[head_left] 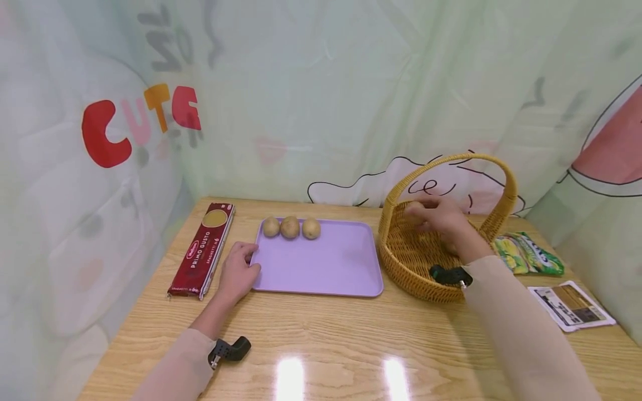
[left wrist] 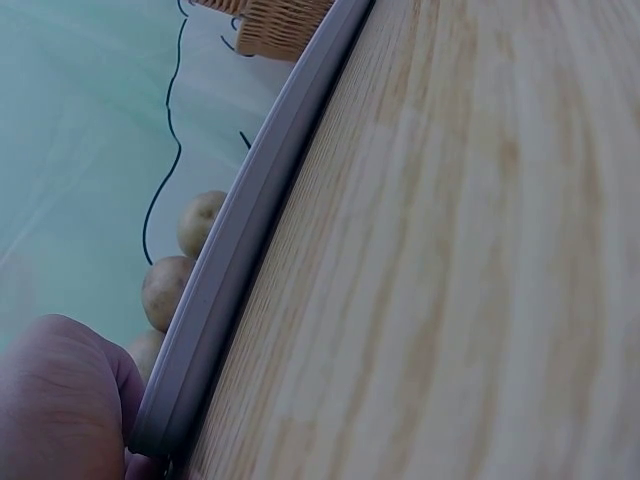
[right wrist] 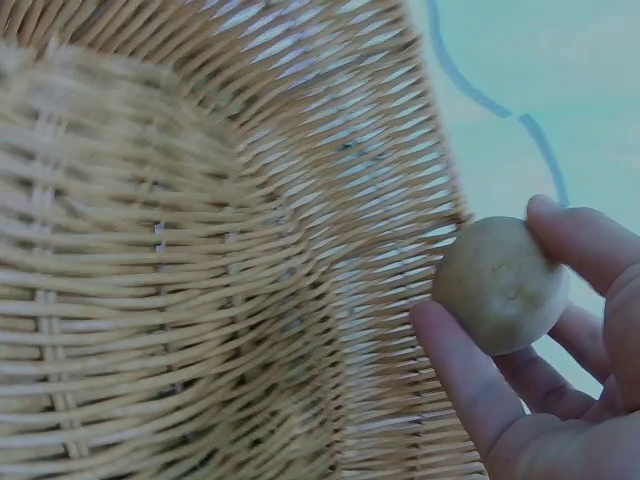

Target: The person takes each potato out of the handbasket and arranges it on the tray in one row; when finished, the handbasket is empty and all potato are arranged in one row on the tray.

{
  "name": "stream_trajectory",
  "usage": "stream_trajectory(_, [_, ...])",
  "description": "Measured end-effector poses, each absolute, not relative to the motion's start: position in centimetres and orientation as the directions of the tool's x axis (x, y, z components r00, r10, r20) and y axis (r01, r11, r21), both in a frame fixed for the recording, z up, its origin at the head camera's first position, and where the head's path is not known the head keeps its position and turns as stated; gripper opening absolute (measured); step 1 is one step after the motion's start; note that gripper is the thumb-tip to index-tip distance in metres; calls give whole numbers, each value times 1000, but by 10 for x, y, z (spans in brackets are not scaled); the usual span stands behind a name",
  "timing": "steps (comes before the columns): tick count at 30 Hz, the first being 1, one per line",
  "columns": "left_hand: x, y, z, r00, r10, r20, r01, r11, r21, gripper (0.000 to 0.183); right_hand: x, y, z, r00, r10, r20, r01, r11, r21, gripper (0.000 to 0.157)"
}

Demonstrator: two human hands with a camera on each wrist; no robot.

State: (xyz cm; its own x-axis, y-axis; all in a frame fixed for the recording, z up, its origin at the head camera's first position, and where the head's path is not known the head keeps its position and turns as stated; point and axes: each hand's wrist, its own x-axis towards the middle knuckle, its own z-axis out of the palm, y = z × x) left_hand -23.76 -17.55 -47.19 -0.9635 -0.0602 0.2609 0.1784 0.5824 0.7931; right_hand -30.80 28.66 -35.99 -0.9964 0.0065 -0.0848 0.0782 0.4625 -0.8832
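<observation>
Three potatoes (head_left: 290, 228) sit in a row along the back left of a lilac tray (head_left: 326, 267). My left hand (head_left: 239, 269) grips the tray's left edge, thumb at the rim; in the left wrist view the tray's corner meets this hand (left wrist: 70, 400). Over at the wicker basket (head_left: 408, 278), my right hand (head_left: 441, 216) pinches another potato (right wrist: 500, 285) between thumb and fingers. That potato is up by the basket's rim, under the arched handle (head_left: 451, 159). Part of a further potato (head_left: 448, 245) shows inside the basket, mostly hidden by my right forearm.
A red spaghetti pack (head_left: 203, 250) lies left of the tray. Right of the basket are a green and yellow bag (head_left: 529, 253) and a flat package (head_left: 572, 305). A printed curtain (head_left: 321, 111) hangs behind the wooden table (head_left: 311, 328).
</observation>
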Motion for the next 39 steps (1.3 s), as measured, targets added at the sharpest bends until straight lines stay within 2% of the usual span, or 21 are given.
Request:
stream_trajectory(5, [-238,-174,-472,-964,-51,263,185,583,792,47,-294,289,-346,-1000,7,-25,25,512,-859,61])
stream_trajectory(10, [-237,-176,-471,-962,-52,267,188,583,791,47,-280,290,-333,-1000,-7,6,-9,509,-861,60])
stream_trajectory(16, [-237,-177,-473,-962,-52,269,188,587,787,47,-258,288,-325,-997,-45,64,-79,602,-794,63])
stream_trajectory(21, [-236,-176,-474,-961,-61,268,185,578,795,47,-232,283,-325,-989,-84,119,-145,626,-766,64])
stream_trajectory(32, [-236,-176,-472,-961,-49,270,191,588,786,47,-184,252,-346,-976,-115,186,-218,535,-816,54])
stream_trajectory(39, [-237,-176,-473,-962,-45,270,194,586,787,47,-174,214,-361,-945,-180,275,-328,477,-816,44])
